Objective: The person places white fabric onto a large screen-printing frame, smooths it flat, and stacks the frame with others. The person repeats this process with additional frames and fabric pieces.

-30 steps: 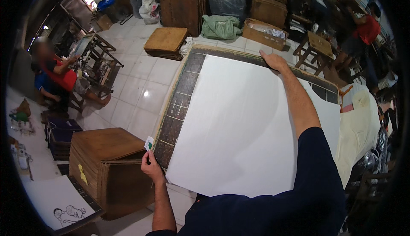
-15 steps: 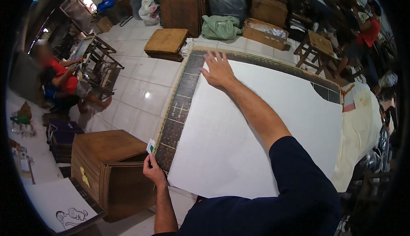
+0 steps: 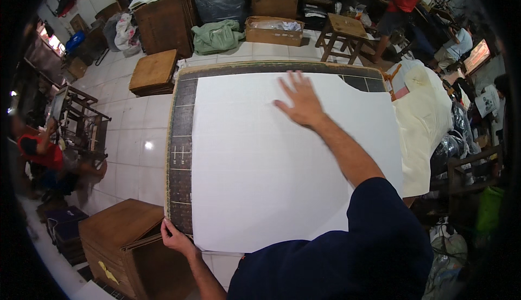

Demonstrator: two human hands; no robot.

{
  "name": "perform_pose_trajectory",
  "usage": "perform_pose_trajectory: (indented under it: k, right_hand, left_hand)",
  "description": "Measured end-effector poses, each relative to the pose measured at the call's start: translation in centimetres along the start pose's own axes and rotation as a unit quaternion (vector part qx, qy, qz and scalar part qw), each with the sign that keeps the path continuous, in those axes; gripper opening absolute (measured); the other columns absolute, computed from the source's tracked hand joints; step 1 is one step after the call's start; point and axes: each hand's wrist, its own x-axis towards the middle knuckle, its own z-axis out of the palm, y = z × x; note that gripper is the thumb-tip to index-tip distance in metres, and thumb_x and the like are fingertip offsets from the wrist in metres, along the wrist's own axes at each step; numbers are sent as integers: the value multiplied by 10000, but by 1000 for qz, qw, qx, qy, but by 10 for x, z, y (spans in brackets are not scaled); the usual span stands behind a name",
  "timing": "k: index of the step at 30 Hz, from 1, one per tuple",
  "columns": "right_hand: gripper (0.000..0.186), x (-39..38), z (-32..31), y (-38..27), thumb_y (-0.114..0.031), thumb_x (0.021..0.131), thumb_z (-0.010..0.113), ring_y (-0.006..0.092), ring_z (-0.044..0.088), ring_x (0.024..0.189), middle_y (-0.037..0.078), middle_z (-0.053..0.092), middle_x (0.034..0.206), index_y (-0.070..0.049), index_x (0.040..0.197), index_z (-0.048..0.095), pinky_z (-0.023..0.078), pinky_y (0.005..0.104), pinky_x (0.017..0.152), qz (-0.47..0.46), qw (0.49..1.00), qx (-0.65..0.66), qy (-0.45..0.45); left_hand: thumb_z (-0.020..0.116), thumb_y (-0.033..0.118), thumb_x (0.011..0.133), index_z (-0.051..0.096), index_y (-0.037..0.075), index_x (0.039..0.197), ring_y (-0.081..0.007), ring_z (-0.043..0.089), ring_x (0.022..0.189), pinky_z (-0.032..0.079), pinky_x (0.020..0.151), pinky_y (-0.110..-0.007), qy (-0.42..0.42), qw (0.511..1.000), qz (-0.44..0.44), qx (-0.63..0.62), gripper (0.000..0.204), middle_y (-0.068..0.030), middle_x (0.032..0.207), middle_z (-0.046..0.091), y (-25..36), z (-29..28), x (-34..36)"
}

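Note:
A large white sheet (image 3: 255, 153), apparently cut cloth, lies flat on a dark board (image 3: 180, 131) marked with pale grid lines. A curved cut-out shows at its far right corner. Over the far part of the sheet is my right hand (image 3: 302, 102), open with fingers spread and slightly blurred; whether it touches the cloth I cannot tell. My left hand (image 3: 178, 239) is at the board's near left corner, fingers pinched together by the edge. What they hold, if anything, is hidden.
Cream cloth (image 3: 418, 131) hangs at the board's right. Stacked brown boards (image 3: 122, 221) stand near left, another stack (image 3: 153, 69) far left. A wooden stool (image 3: 344, 26) and cardboard box (image 3: 274, 33) are beyond. People work at the left and far right.
My right hand has swept rightward from the sheet's far left corner. My left hand has shifted toward the near left corner; the small white-and-green card it held no longer shows. The view has turned right.

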Motion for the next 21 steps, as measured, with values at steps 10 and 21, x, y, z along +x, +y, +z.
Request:
perform_pose_trajectory:
  k: [10,21]
  right_hand:
    - [657,-86,-61,88,-535,976,475,374,209,1473,171,254,1594,-187,1520,358,160,502,1206,-44,995,61,-61]
    - [620,-37,-29,86,-495,1010,397,375,207,1474,171,290,1579,-128,1509,364,170,526,1195,124,987,-97,-3]
  left_hand:
    - [592,280,994,658,-91,1124,-247,630,914,487,873,-360,-17,999,46,-9,399,-177,1054,706,-12,-2,5]
    - [613,217,981,665,-76,1138,-238,639,941,495,884,-341,-43,995,72,-52,337,-170,1059,705,-47,2,24]
